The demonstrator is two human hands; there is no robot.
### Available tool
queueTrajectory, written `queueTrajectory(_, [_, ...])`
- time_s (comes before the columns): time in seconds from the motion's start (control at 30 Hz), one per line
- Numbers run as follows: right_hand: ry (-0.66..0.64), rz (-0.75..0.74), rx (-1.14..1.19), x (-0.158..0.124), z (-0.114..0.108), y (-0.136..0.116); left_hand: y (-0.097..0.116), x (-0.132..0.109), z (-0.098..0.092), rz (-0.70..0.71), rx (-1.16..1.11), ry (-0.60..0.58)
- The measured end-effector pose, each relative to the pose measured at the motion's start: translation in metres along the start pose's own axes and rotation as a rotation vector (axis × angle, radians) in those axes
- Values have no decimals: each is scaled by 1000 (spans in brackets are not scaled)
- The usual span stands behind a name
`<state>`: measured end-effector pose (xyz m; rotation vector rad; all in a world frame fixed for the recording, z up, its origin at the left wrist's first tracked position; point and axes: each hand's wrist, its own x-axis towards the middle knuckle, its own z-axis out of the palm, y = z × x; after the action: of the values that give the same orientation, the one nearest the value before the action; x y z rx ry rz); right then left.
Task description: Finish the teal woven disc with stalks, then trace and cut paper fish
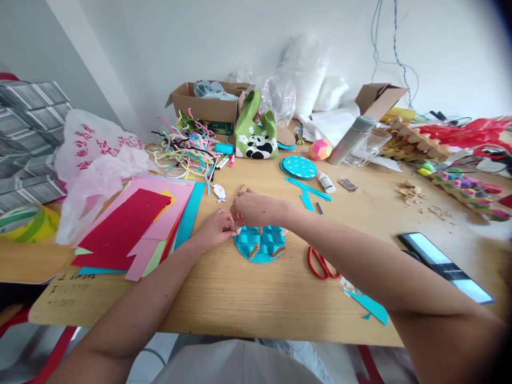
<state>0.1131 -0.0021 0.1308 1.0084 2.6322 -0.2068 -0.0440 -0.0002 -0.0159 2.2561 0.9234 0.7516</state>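
Observation:
A round blue paper disc (256,257) with woven blue strips lies on the table in front of me. Brown ridged pieces (254,250) sit on its weave, and small white bits show at its edges. My left hand (218,229) is closed in a pinch at the disc's upper left edge; what its fingertips hold is hidden. Over the disc's far edge, my right hand (258,208) is closed, its fingers bent down beside the left fingertips. A tan ridged tip (242,188) pokes out above the right hand's knuckles. The right hand covers the far part of the disc.
Coloured paper sheets (124,224) are stacked at left. Red-handled scissors (320,264) and blue scraps (370,306) lie at right, with a phone (448,266) beyond. Behind stand a glue bottle (327,182), blue discs (300,167), a panda bag (256,133) and pipe cleaners (186,141).

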Motion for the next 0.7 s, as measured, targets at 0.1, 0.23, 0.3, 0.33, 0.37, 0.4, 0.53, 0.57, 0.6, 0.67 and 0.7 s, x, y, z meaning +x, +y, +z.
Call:
queueTrajectory(0.1, [-16, -19, -6, 4, 2, 3, -2, 0, 1, 12, 0, 0])
queueTrajectory(0.23, [6, -79, -70, 10, 8, 7, -2, 0, 0, -3, -31, 1])
queueTrajectory(0.3, [18, -94, -96, 13, 8, 6, 0, 0, 0, -24, -43, 12])
queueTrajectory(0.33, [15, -96, -105, 14, 8, 5, 2, 0, 0, -39, -49, 8])
queueTrajectory(0.37, [3, -95, -114, 15, 7, 4, 3, 0, 0, -57, -57, -4])
queueTrajectory(0.4, [-17, -90, -122, 16, 5, 2, 4, 0, 0, -77, -71, -23])
queueTrajectory(0.53, [-81, -79, -149, 17, -3, -7, 4, -1, 1, -141, -169, -88])
queueTrajectory(0.57, [-83, -82, -152, 17, -4, -8, 4, -1, 2, -152, -190, -87])
queueTrajectory(0.6, [-83, -83, -154, 17, -5, -9, 3, -1, 2, -161, -204, -85])
queueTrajectory(0.67, [-82, -78, -155, 17, -5, -10, 1, -2, 4, -179, -212, -78])
queueTrajectory(0.7, [-78, -73, -156, 17, -4, -10, 0, -2, 5, -176, -207, -70])
